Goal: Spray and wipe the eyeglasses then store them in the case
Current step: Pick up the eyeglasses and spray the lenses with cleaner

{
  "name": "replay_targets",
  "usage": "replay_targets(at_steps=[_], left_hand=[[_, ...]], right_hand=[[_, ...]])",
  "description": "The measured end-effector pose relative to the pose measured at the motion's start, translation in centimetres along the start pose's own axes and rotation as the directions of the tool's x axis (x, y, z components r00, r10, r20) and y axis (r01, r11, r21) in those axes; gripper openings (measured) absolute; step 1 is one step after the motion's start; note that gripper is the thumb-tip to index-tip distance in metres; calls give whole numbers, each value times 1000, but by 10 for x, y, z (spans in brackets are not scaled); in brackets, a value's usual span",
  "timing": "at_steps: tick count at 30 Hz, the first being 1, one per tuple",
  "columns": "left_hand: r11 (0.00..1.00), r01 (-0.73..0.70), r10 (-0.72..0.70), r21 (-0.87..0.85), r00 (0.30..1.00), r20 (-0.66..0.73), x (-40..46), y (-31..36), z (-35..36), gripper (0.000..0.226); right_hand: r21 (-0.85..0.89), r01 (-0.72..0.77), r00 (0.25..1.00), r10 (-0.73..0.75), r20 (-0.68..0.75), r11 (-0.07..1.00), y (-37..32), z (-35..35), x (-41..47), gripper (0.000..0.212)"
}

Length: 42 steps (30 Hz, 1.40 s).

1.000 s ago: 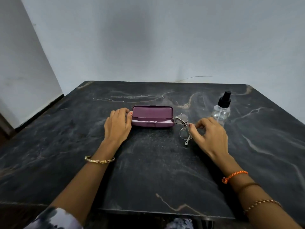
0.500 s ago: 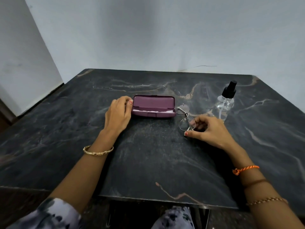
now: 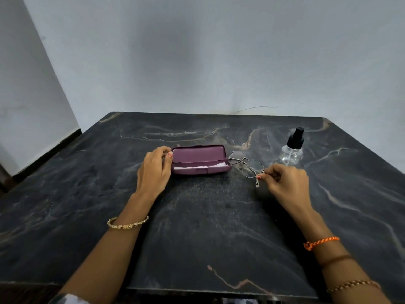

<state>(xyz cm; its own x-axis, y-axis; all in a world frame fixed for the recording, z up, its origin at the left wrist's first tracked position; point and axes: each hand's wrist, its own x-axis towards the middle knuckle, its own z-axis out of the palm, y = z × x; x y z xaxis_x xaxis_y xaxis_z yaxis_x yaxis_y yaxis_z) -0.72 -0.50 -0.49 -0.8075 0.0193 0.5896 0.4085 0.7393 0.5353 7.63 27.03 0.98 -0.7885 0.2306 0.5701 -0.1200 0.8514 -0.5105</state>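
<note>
Glasses: while they lie on the table, the glasses (image 3: 246, 164) sit just right of the case, at about 3 o'clock from it, frame slightly skewed.
Right hand: the right hand (image 3: 285, 183) pinches the near corner of the frame between thumb and forefinger, other fingers curled; the temple tip hangs below the pinch.
Case: the case (image 3: 200, 162) stands open, lid up, a pale cloth inside.
Left hand: the left hand (image 3: 155, 170) rests against the case's left end, fingers loosely bent, steadying it, not closed round it.
Bottle: the spray bottle (image 3: 292, 148) stands upright at 1 o'clock from the glasses, apart from them.
Table: dark marble (image 3: 208, 227).
Risk: held by one corner, the frame may twist or slip on lifting; a swing rightward could tip the bottle.
</note>
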Motion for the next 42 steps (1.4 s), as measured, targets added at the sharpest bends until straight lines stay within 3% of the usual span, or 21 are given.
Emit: replay_targets(at_steps=[9, 15, 17, 20, 23, 26, 29, 36, 42], left_hand=[[999, -16, 13, -44, 997, -70, -3, 0, -2, 23], [944, -63, -16, -325, 972, -236, -2, 15, -8, 19], [875, -59, -79, -481, 962, -262, 5, 27, -10, 17], [670, 9, -206, -743, 963, -174, 21, 50, -13, 17], [396, 144, -312, -907, 950, 15, 38, 68, -11, 20], [161, 234, -321, -959, 931, 173, 44, 75, -5, 25], [93, 251, -304, -964, 929, 212, 39, 77, 1, 23], [75, 194, -293, -978, 942, 165, 35, 78, 1, 15], [-44, 312, -243, -949, 918, 313, 28, 72, -2, 16]], right_hand=[[-8, 137, 953, -134, -273, 991, -11, -7, -7, 13], [125, 300, 870, -217, -442, 946, -28, -5, -1, 14], [206, 335, 861, -209, -464, 919, -36, -2, 6, 12], [414, 339, 887, -141, -439, 845, -52, 3, 20, 4], [573, 306, 912, -63, -404, 761, -60, 11, 28, 17], [629, 270, 930, -28, -366, 729, -52, 24, 28, 37], [688, 222, 951, 4, -310, 691, -42, 34, 27, 44], [764, 163, 964, 64, -258, 625, -40, 42, 29, 37], [853, 71, 984, 102, -144, 517, -46, 39, 28, 31]])
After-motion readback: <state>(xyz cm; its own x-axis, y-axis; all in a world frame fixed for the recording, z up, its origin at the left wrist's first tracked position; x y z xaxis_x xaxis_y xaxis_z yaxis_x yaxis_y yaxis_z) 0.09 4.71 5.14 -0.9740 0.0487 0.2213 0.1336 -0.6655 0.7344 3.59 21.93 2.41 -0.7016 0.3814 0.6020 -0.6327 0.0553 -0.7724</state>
